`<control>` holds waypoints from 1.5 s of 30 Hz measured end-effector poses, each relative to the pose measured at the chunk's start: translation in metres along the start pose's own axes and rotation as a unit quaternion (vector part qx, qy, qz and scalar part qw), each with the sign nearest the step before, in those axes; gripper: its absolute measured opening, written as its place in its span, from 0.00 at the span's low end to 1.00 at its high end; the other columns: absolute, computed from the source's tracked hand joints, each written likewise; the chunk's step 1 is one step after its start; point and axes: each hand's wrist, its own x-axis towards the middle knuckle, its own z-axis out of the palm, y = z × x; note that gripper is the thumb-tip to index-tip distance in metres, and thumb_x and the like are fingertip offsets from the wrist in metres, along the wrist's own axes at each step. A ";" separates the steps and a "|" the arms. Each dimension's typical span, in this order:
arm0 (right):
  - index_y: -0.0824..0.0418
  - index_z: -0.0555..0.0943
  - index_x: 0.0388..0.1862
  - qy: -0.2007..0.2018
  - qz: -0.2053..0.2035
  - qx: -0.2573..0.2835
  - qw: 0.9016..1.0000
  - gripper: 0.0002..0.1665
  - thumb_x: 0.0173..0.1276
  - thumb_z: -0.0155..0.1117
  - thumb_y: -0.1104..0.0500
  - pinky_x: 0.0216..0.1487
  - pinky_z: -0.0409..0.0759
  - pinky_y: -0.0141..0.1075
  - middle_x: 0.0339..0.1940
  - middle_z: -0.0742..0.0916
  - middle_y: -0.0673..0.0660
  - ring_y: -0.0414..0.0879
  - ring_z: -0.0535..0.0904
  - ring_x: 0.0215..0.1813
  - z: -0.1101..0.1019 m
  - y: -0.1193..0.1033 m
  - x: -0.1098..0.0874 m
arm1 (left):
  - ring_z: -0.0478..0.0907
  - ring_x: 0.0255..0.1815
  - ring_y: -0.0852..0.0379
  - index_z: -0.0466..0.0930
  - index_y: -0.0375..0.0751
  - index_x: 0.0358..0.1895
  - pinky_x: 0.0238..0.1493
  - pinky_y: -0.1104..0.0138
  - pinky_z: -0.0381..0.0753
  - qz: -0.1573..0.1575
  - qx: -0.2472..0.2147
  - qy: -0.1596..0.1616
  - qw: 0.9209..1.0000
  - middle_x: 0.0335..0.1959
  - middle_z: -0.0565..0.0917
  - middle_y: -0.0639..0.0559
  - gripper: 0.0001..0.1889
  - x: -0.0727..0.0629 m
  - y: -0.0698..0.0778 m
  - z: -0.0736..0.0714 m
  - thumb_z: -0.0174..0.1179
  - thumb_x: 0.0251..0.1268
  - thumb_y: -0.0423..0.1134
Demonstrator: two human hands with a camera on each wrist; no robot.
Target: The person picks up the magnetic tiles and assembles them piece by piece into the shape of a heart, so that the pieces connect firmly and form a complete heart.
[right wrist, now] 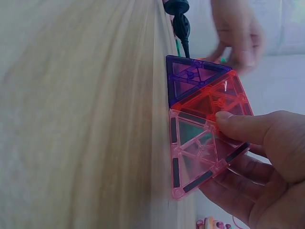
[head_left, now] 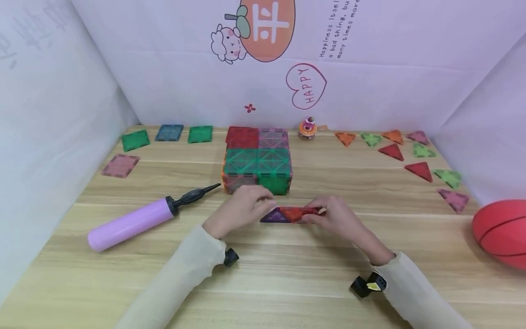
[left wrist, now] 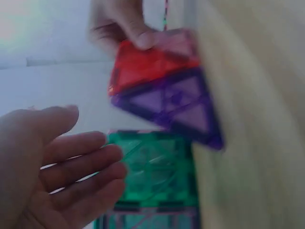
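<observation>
My right hand (head_left: pixel 338 218) pinches a strip of joined triangular magnetic tiles between thumb and fingers. In the right wrist view the strip runs from a purple triangle (right wrist: pixel 193 75) through a red triangle (right wrist: pixel 224 95) to a pink triangle (right wrist: pixel 198 148), standing on edge by the tabletop. My left hand (head_left: pixel 242 208) hovers at the strip's purple end; in the left wrist view its fingers (left wrist: pixel 88 164) are apart and hold nothing. Just behind both hands stands a box of square magnetic tiles (head_left: pixel 258 161), green, red, pink and purple.
Loose square tiles (head_left: pixel 169 133) lie at the back left, several triangular tiles (head_left: pixel 391 151) at the back right. A purple hand pump (head_left: pixel 131 224) lies left. A red ball (head_left: pixel 503 233) sits at the right edge, a small toy figure (head_left: pixel 307 128) by the back wall.
</observation>
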 end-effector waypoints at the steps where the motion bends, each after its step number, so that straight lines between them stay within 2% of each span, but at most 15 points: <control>1: 0.60 0.88 0.33 0.000 -0.001 0.001 1.000 0.05 0.56 0.72 0.64 0.31 0.80 0.27 0.31 0.88 0.53 0.38 0.78 0.32 0.000 0.000 0.000 | 0.82 0.41 0.56 0.84 0.38 0.45 0.46 0.64 0.81 0.013 0.009 0.025 1.000 0.40 0.86 0.49 0.11 0.001 -0.001 -0.004 0.58 0.68 0.40; 3: 0.60 0.88 0.33 -0.001 0.002 0.000 1.000 0.05 0.56 0.72 0.64 0.31 0.80 0.27 0.31 0.88 0.53 0.38 0.78 0.32 0.000 0.000 -0.001 | 0.81 0.46 0.52 0.83 0.36 0.45 0.50 0.62 0.81 0.035 0.048 0.074 0.995 0.43 0.85 0.47 0.10 0.003 -0.002 -0.009 0.60 0.66 0.38; 5: 0.60 0.88 0.33 -0.002 0.004 -0.001 1.000 0.05 0.56 0.72 0.63 0.32 0.81 0.27 0.32 0.88 0.53 0.38 0.78 0.31 -0.001 0.000 -0.002 | 0.80 0.51 0.50 0.82 0.36 0.47 0.52 0.61 0.80 0.042 0.085 0.109 0.990 0.47 0.84 0.45 0.11 0.005 -0.005 -0.012 0.61 0.64 0.37; 9: 0.60 0.87 0.34 -0.010 0.012 0.001 1.000 0.05 0.57 0.72 0.63 0.33 0.81 0.28 0.33 0.88 0.53 0.38 0.78 0.31 -0.002 0.000 -0.005 | 0.75 0.59 0.48 0.80 0.36 0.53 0.55 0.61 0.79 0.033 0.145 0.135 0.980 0.56 0.80 0.43 0.16 0.009 -0.013 -0.014 0.63 0.63 0.36; 14: 0.59 0.87 0.36 -0.023 0.027 -0.008 0.999 0.06 0.58 0.71 0.61 0.35 0.81 0.29 0.34 0.88 0.52 0.39 0.79 0.34 -0.004 0.000 -0.008 | 0.72 0.63 0.48 0.77 0.37 0.58 0.59 0.60 0.76 0.006 0.187 0.118 0.975 0.61 0.77 0.43 0.21 0.013 -0.022 -0.013 0.63 0.62 0.37; 19: 0.57 0.87 0.36 -0.028 0.034 -0.014 0.999 0.06 0.58 0.71 0.60 0.35 0.79 0.29 0.34 0.87 0.50 0.39 0.77 0.34 -0.009 0.002 -0.015 | 0.73 0.63 0.48 0.77 0.39 0.59 0.61 0.61 0.74 -0.007 0.223 0.086 0.971 0.61 0.78 0.45 0.19 0.016 -0.024 -0.014 0.61 0.64 0.35; 27: 0.54 0.87 0.35 -0.016 0.031 -0.023 0.999 0.05 0.59 0.70 0.60 0.34 0.80 0.28 0.32 0.86 0.47 0.35 0.78 0.34 -0.025 0.014 -0.035 | 0.74 0.62 0.52 0.79 0.43 0.59 0.53 0.64 0.79 -0.016 0.253 0.063 0.965 0.60 0.79 0.50 0.20 0.018 -0.022 -0.016 0.63 0.62 0.34; 32: 0.56 0.86 0.36 0.021 0.027 -0.037 0.999 0.07 0.58 0.71 0.62 0.31 0.81 0.28 0.33 0.87 0.49 0.31 0.77 0.34 -0.044 0.033 -0.050 | 0.74 0.62 0.51 0.79 0.43 0.59 0.53 0.64 0.79 -0.017 0.251 0.063 0.966 0.61 0.78 0.49 0.21 0.019 -0.022 -0.018 0.63 0.61 0.34; 37: 0.59 0.86 0.37 0.062 0.057 -0.066 0.994 0.07 0.59 0.71 0.61 0.29 0.80 0.27 0.34 0.88 0.55 0.28 0.77 0.31 -0.069 0.052 -0.070 | 0.74 0.62 0.51 0.79 0.43 0.59 0.52 0.64 0.80 -0.017 0.251 0.068 0.966 0.61 0.78 0.49 0.20 0.021 -0.022 -0.019 0.63 0.62 0.34; 43: 0.68 0.86 0.42 0.130 0.112 -0.105 0.980 0.16 0.56 0.73 0.60 0.25 0.73 0.22 0.35 0.87 0.68 0.16 0.69 0.33 -0.096 0.085 -0.096 | 0.74 0.63 0.51 0.78 0.43 0.59 0.52 0.63 0.80 -0.017 0.252 0.063 0.965 0.61 0.78 0.49 0.20 0.022 -0.020 -0.020 0.62 0.62 0.34; 45: 0.71 0.84 0.44 0.148 0.125 -0.115 0.974 0.19 0.55 0.73 0.60 0.24 0.70 0.21 0.37 0.86 0.73 0.14 0.67 0.32 -0.104 0.096 -0.103 | 0.74 0.63 0.51 0.78 0.43 0.59 0.51 0.63 0.81 -0.019 0.254 0.062 0.965 0.61 0.78 0.49 0.20 0.023 -0.019 -0.020 0.62 0.62 0.34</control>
